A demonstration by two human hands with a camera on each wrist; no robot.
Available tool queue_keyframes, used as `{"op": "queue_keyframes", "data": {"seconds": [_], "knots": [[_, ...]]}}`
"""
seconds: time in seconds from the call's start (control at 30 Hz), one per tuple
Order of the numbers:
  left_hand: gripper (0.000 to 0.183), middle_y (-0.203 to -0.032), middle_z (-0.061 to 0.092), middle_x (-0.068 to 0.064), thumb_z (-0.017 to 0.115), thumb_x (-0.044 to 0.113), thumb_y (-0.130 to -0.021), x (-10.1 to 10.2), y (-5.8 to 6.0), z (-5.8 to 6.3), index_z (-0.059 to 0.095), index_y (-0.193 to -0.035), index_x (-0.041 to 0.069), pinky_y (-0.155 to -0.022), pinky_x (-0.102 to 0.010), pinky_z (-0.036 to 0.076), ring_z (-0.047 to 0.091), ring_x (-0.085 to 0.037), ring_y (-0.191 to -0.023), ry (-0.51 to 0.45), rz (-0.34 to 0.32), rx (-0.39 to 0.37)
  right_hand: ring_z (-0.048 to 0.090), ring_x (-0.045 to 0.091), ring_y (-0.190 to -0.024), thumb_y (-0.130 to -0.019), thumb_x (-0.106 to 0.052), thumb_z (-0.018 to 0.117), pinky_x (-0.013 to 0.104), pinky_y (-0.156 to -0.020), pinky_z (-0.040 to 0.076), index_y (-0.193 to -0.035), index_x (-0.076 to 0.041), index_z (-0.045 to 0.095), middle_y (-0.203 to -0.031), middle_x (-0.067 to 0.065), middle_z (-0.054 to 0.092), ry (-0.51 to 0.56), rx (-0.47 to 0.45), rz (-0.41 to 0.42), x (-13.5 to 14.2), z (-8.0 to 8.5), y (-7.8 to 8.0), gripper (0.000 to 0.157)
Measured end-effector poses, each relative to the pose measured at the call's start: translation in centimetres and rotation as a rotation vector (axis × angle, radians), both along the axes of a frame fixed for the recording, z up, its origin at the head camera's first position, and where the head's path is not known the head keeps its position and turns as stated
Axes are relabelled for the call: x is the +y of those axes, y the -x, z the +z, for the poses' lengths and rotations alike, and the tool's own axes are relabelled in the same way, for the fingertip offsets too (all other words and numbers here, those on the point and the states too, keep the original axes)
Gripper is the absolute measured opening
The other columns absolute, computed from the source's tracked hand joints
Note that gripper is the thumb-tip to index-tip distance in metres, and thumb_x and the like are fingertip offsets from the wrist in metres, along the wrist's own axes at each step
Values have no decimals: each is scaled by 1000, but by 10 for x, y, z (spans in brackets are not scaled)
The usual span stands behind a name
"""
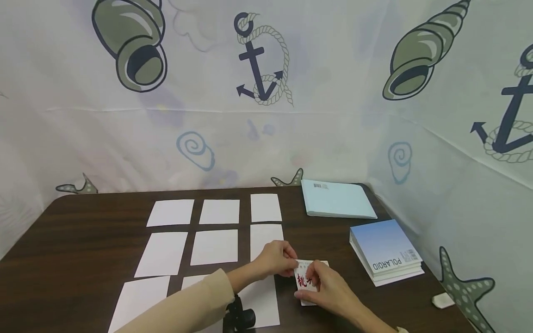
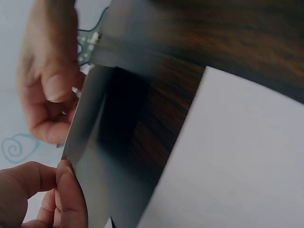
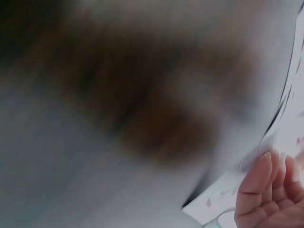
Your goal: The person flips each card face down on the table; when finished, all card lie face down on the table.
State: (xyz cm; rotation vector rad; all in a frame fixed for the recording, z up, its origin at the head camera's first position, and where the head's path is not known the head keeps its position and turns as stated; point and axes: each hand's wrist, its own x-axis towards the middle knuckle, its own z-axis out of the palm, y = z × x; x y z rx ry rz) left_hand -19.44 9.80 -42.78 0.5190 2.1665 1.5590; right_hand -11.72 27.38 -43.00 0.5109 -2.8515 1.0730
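Note:
A white card with large red characters [image 1: 303, 280] is held in front of me, low and right of centre in the head view. My left hand [image 1: 276, 259] pinches its upper left corner. In the left wrist view, the left thumb and fingers [image 2: 66, 194] grip the thin edge of this card. My right hand [image 1: 333, 286] is over its right side, fingers curled and thumb at its lower left. The right wrist view is mostly blurred; the right hand [image 3: 270, 190] shows beside the card there. The right hand's contact with the card is partly hidden.
White rectangular sheets [image 1: 214, 247] lie in rows on the dark wooden table [image 1: 71, 240]. At right is a blue POLAROID album [image 1: 387, 245], with a pale blue book [image 1: 337, 199] behind it. Patterned cloth [image 1: 333, 115] hangs along the back and right.

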Motion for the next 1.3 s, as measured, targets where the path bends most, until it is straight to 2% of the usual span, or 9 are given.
{"op": "queue_keyframes", "data": {"seconds": [0.1, 0.2, 0.43, 0.53, 0.73, 0.9, 1.0, 1.13, 1.3], "knots": [[7, -67, 61, -5, 66, -1, -81, -1, -1, 3, 60, -84, -1, -52, -26, 54, 61, -10, -53, -24, -1, -35, 37, -4, -55, -74, -29, 78, 16, -48, 33, -86, -13, 50, -69, -8, 46, -40, -39, -18, -10, 1, -4, 35], [9, -69, 63, -6, 66, 4, -84, -2, -2, 4, 61, -88, -2, -55, -27, 55, 63, -11, -55, -68, -9, -67, 40, -5, -53, -77, -12, 72, 17, -46, 37, -87, -11, 51, -68, -8, 51, -17, -31, 5, -12, 5, -6, 23], [30, -97, 65, -7, 68, 19, -87, -6, -1, -2, 60, -111, 3, -69, -33, 57, 65, -17, -84, -136, -100, -72, 57, 2, -61, -88, -1, 58, 25, -48, 52, -97, 2, 54, -78, 6, 59, 287, -154, 18, 5, 24, -12, 11], [35, -103, 65, -8, 72, 16, -83, -7, -2, -5, 60, -114, 4, -70, -34, 56, 64, -18, -88, -122, -104, -15, 60, 6, -65, -90, -2, 57, 30, -51, 54, -103, 7, 52, -83, 14, 60, 379, -179, -22, 11, 32, -13, 17], [26, -95, 66, -3, 76, 19, -78, -12, -2, -7, 66, -100, 9, -69, -26, 51, 61, -16, -88, -3, -14, 187, 62, 10, -68, -91, 0, 55, 33, -54, 55, -106, 13, 49, -88, 19, 61, 487, -180, -138, 24, 32, -12, 21], [18, -79, 63, 4, 77, 13, -76, -12, 0, -10, 67, -90, 9, -57, -20, 45, 55, -6, -71, 81, 6, 284, 58, 7, -64, -87, 2, 59, 30, -54, 55, -104, 13, 51, -81, 11, 58, 450, -238, -266, 37, 19, -11, 22], [16, -73, 60, 5, 77, 10, -75, -10, -1, -11, 67, -87, 8, -55, -19, 43, 50, -2, -66, 130, -5, 369, 56, 7, -58, -83, 2, 64, 28, -52, 54, -97, 10, 54, -74, 8, 57, 381, -253, -299, 42, 10, -9, 19], [16, -69, 56, 7, 78, 9, -74, -10, -5, -13, 66, -85, 8, -55, -18, 40, 46, -1, -62, 196, -36, 509, 57, 9, -53, -79, 0, 68, 27, -48, 53, -87, 6, 55, -67, 6, 60, 273, -260, -278, 47, -1, -8, 16], [15, -67, 55, 9, 78, 11, -73, -7, -9, -15, 66, -82, 9, -54, -18, 38, 44, -1, -60, 292, -69, 563, 56, 12, -50, -77, -5, 71, 26, -44, 51, -81, 0, 55, -60, 3, 59, 166, -302, -235, 49, -8, -9, 17]]}}
